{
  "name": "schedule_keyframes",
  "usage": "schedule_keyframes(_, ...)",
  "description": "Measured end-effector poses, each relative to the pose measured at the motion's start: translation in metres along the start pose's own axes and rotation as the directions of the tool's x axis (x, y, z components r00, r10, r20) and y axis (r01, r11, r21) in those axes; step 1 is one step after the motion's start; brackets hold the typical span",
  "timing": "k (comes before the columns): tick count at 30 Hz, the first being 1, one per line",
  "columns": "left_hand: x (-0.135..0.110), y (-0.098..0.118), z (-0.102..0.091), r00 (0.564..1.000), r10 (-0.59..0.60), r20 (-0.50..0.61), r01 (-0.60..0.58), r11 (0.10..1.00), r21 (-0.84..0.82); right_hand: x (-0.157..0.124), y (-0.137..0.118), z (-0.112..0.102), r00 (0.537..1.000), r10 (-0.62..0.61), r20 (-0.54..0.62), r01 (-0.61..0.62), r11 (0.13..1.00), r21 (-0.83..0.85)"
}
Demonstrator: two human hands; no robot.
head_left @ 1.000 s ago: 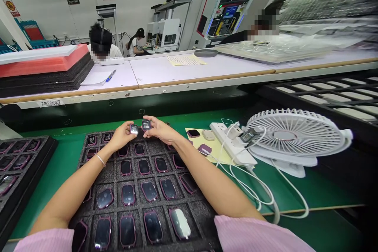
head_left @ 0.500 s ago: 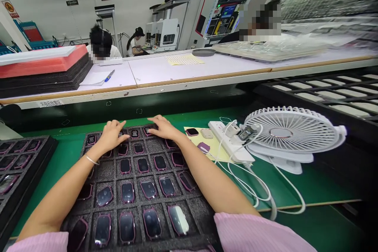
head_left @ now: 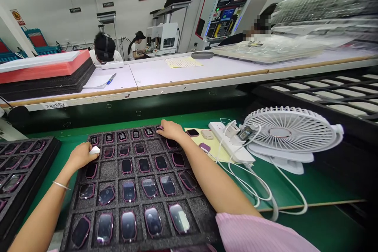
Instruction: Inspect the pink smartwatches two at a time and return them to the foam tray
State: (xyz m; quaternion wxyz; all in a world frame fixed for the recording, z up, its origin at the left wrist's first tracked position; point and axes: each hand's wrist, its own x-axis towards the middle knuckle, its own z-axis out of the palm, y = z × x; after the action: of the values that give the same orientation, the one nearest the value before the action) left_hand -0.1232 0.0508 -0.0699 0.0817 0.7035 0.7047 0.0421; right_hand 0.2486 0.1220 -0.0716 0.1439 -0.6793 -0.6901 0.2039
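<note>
A dark foam tray (head_left: 108, 171) in front of me holds rows of smartwatches with purple frames and dark screens, such as this watch (head_left: 129, 191). Several in the far row show white text. My left hand (head_left: 81, 156) is at the tray's far left edge, fingers curled, with a small white glossy patch at the thumb tip; what it grips is mostly hidden. At the far right corner, my right hand (head_left: 171, 130) is closed on a purple-framed watch (head_left: 160, 128), only its edge showing.
A second tray of watches (head_left: 28, 161) lies at left. To the right are yellow paper (head_left: 189, 134) with loose parts, a power strip (head_left: 230, 143) with cables, and a white fan (head_left: 289, 132). A raised shelf (head_left: 147, 75) runs across the back; people sit beyond it.
My left hand has moved left and nearer, from the far row to the tray's left edge. My right hand has shifted slightly right, toward the far right corner.
</note>
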Motion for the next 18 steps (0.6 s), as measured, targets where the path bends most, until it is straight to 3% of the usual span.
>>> schedule_keyframes(3,0.005,0.013,-0.013,1.000,0.023,-0.006,-0.024,0.995,-0.095,-0.005,-0.012,0.003,0.995,-0.097,-0.033,0.102,0.967,0.234)
schedule_keyframes(5,0.006,0.030,-0.025,0.996,0.091,-0.010,-0.090,0.951,-0.297,-0.008,-0.025,0.008,0.983,-0.183,-0.027,0.177,0.885,0.431)
schedule_keyframes(6,0.007,0.042,-0.032,0.993,0.120,-0.020,-0.113,0.852,-0.511,-0.009,-0.033,0.011,0.974,-0.225,-0.020,0.202,0.826,0.526)
schedule_keyframes(8,0.007,0.067,-0.043,0.987,0.157,-0.020,-0.097,0.502,-0.859,-0.014,-0.048,0.015,0.954,-0.301,-0.011,0.227,0.696,0.681)
schedule_keyframes(10,0.006,0.092,-0.051,0.986,0.160,-0.052,-0.082,0.187,-0.979,-0.019,-0.061,0.017,0.930,-0.368,-0.014,0.240,0.577,0.781)
schedule_keyframes(12,0.005,0.112,-0.053,0.987,0.149,-0.060,-0.060,-0.007,-0.998,-0.026,-0.070,0.016,0.901,-0.433,0.003,0.181,0.383,0.906)
schedule_keyframes(13,0.004,0.119,-0.052,0.987,0.154,-0.048,-0.041,-0.048,-0.998,-0.029,-0.073,0.016,0.888,-0.459,0.022,0.111,0.260,0.959)
schedule_keyframes(15,0.001,0.128,-0.046,0.988,0.151,-0.018,-0.011,-0.046,-0.999,-0.036,-0.077,0.014,0.868,-0.492,0.062,-0.051,0.035,0.998)
schedule_keyframes(16,-0.001,0.130,-0.042,0.990,0.142,-0.007,-0.004,-0.017,-1.000,-0.039,-0.078,0.014,0.863,-0.499,0.077,-0.108,-0.032,0.994)
schedule_keyframes(18,-0.004,0.130,-0.034,0.995,0.103,-0.019,-0.026,0.067,-0.997,-0.044,-0.079,0.014,0.859,-0.504,0.085,-0.136,-0.066,0.988)
